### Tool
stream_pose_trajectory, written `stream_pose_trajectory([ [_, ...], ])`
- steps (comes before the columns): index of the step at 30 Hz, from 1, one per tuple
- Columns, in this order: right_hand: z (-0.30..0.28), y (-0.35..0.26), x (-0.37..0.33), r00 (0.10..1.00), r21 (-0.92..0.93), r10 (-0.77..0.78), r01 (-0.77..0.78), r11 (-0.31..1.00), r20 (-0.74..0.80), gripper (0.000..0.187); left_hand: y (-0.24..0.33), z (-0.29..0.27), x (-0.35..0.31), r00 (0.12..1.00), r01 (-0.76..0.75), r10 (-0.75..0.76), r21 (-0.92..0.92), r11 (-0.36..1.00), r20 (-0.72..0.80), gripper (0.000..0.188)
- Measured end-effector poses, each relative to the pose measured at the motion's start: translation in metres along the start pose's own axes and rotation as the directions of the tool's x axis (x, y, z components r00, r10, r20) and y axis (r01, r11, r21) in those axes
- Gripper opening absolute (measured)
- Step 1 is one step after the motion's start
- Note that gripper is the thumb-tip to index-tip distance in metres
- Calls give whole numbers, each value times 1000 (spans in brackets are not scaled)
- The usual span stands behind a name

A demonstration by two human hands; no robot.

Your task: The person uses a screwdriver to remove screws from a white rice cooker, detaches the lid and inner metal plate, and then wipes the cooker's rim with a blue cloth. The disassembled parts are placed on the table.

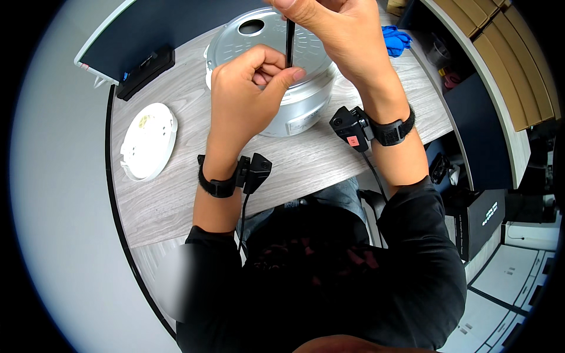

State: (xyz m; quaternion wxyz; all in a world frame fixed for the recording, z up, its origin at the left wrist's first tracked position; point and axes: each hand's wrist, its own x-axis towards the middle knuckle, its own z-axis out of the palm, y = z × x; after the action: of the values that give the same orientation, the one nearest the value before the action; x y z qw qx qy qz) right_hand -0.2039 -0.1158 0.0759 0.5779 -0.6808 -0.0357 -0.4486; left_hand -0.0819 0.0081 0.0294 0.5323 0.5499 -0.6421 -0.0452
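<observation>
A silver round appliance, shaped like a rice cooker, stands on the desk in front of me. Its metal top plate is exposed and has a dark oval hole. Over the plate, a thin black rod, like a screwdriver shaft, points nearly straight down. My right hand grips its upper end, which is partly cut off by the top edge of the view. Lower down, the thumb and curled fingers of my left hand close about the rod's lower end. Its tip is hidden by those fingers.
A white round plastic cover lies on the desk at the left. A black box-like device sits by the partition. Blue cloth lies at the far right, near a shelf with cardboard boxes. Cabled black devices are strapped to both wrists.
</observation>
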Motion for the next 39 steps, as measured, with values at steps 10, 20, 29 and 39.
stream_pose_trajectory([
  [10, 5, -12, -3, 997, 246, 46, -28, 969, -67, 33, 10, -17, 1, 975, -17, 9, 33, 999, 221, 43],
  [20, -5, -5, 0, 999, 36, -37, 36, 999, 29, 30, 7, -4, -2, 996, -59, 57, 32, 998, 62, 34],
  [29, 0, -27, -7, 995, 8, 22, -22, 1000, -93, 38, 7, -4, -1, 992, -105, 94, 144, 984, 80, 28],
  [39, -6, -34, -3, 996, -191, 37, -52, 980, -85, 38, 11, -13, -1, 990, -48, 33, 110, 993, 138, 10],
])
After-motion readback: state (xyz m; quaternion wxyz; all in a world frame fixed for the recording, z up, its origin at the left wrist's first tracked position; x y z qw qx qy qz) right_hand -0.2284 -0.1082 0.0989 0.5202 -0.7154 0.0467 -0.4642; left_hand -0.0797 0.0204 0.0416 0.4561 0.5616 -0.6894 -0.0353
